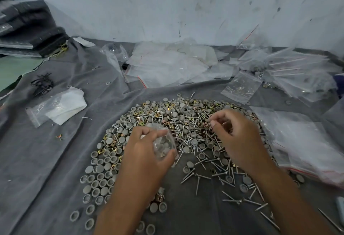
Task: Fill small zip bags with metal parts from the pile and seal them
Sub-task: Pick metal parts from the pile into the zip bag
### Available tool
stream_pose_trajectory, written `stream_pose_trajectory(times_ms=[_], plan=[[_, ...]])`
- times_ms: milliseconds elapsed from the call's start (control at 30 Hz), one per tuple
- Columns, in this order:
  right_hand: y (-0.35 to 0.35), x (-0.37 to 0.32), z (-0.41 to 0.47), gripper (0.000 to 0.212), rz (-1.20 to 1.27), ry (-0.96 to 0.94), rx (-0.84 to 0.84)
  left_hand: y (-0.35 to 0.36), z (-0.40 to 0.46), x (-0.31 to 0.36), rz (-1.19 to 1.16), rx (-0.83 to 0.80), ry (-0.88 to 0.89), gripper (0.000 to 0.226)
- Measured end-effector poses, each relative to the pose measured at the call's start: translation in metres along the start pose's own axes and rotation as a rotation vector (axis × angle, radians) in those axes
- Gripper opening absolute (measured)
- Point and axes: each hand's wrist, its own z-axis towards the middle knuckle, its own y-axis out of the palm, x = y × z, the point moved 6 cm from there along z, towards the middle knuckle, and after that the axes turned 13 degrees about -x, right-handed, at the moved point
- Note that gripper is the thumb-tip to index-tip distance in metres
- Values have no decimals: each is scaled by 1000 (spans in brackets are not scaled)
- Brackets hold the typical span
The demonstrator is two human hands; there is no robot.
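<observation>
**Bag held open over the pile while parts are picked**

Filling appears to be under way. A small zip bag [163,142] is gripped by the left hand [147,152], its fingers [149,132] and thumb curled round the clear plastic at the pile's 7 o'clock side. Grey caps are seen inside it. The bag is probably kept just above the heap so that each part has only a short way to travel. Its mouth seems to be turned toward 1 o'clock, facing the other hand, with its long axis along that line; the crumpled film makes this uncertain.

The right hand [240,137] is held over the pile of metal parts [186,123] at its 3 o'clock side. The fingertips [214,122] are drawn together as if pinching something small; what is pinched cannot be made out.

The pile is spread in an arc on a grey cloth [55,160] covering the counter, with nails, caps and brass clips mixed. Loose nails lie scattered toward 5 o'clock, pointing every way. Empty bags [167,65] are heaped at 12 o'clock, within reach for the next round. Sealing is judged not yet begun.
</observation>
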Motion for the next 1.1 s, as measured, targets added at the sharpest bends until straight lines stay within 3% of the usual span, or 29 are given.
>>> stream_pose_trajectory(times_ms=[167,300,500,767,967,1100], plan=[[50,7,32,26,-272,87,-210,-2,2,0,-4,5,-12,45],[69,4,43,31,-364,53,-231,-3,2,1,-11,19,-3,45],[76,6,45,30,-304,37,-256,-3,2,1,-19,9,-1,46],[75,14,46,27,-62,177,-302,-4,2,0,-32,6,-8,45],[66,5,34,25,-140,109,-284,-4,1,1,-16,-1,7,44],[62,8,32,27,-285,167,-278,-3,1,1,-8,1,14,43]])
